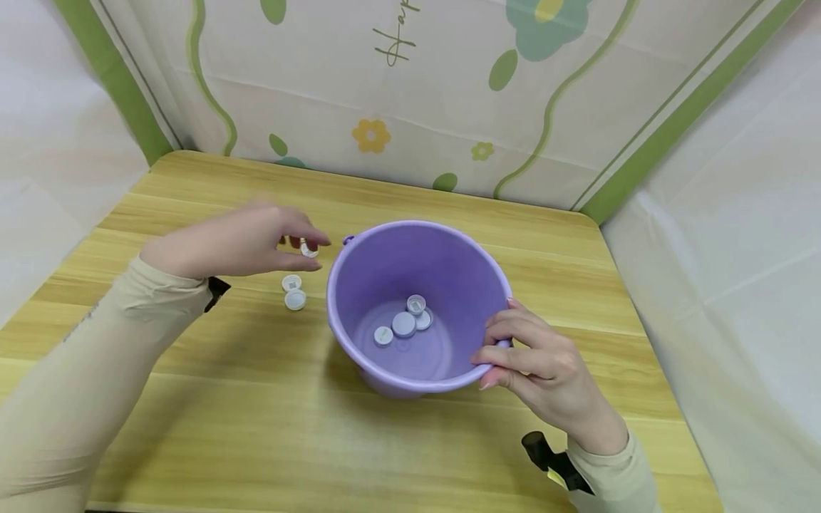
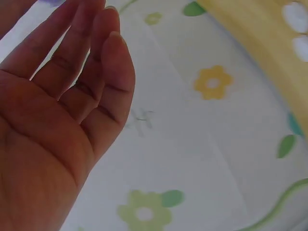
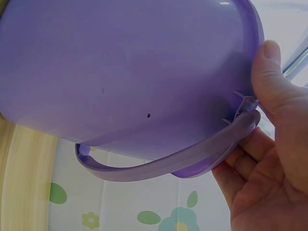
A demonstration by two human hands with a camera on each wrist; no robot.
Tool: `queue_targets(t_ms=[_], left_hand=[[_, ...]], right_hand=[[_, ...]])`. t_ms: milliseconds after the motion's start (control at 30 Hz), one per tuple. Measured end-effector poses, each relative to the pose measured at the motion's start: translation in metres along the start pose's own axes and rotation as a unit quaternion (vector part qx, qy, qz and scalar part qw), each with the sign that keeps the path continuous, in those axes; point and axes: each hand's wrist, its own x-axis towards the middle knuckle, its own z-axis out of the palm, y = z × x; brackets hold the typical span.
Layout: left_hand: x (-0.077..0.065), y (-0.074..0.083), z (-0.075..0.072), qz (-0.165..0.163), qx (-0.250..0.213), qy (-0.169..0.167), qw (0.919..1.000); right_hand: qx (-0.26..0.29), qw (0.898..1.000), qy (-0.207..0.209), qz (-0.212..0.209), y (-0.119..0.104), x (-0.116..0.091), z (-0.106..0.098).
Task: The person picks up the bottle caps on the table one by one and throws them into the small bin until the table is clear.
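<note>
A purple bucket (image 1: 349,335) stands on the table, leaning a little toward me. My right hand (image 1: 539,360) grips its rim on the right, thumb outside and fingers over the edge. In the right wrist view the bucket handle (image 3: 159,166) hangs along the outer wall beside that hand. Several round white caps lie on the bucket floor, one of them a flat cap (image 1: 404,325). Left of the bucket, my left hand (image 1: 250,239) hovers with loosely bent fingers and an empty palm. Below it two white caps (image 1: 295,299) lie together, and another cap (image 1: 309,248) shows between its thumb and fingers.
The wood-grain table (image 1: 244,427) extends around the bucket. Behind it hangs a white curtain (image 1: 308,78) printed with flowers and leaves, and pale sheets flank both sides. Dark straps (image 1: 558,463) circle the wrists.
</note>
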Motion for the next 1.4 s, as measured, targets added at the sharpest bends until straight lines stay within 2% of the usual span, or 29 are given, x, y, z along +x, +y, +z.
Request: queue_targets(t_ms=[233, 400, 600, 700, 1000, 1400], left_hand=[[-0.015, -0.059, 0.038, -0.052, -0.036, -0.031, 0.9975], [-0.025, -0.078, 0.066, -0.07, -0.024, -0.051, 0.996], [-0.029, -0.082, 0.086, -0.049, -0.033, -0.053, 0.9968], [-0.03, -0.082, 0.09, -0.053, -0.037, -0.06, 0.9961], [-0.03, -0.081, 0.095, -0.053, -0.018, -0.058, 0.9968], [-0.019, -0.074, 0.1, -0.058, 0.015, -0.047, 0.9971]], right_hand=[[0.002, 1.0, -0.001, 0.003, 0.001, 0.0, 0.001], [0.001, 1.0, -0.001, -0.002, 0.002, 0.0, 0.002], [0.003, 1.0, -0.004, -0.003, 0.003, 0.0, 0.002], [0.005, 1.0, -0.005, 0.0, 0.004, -0.001, 0.002], [0.003, 1.0, -0.002, 0.002, 0.005, -0.003, 0.002], [0.006, 1.0, 0.004, 0.004, 0.002, -0.002, 0.0]])
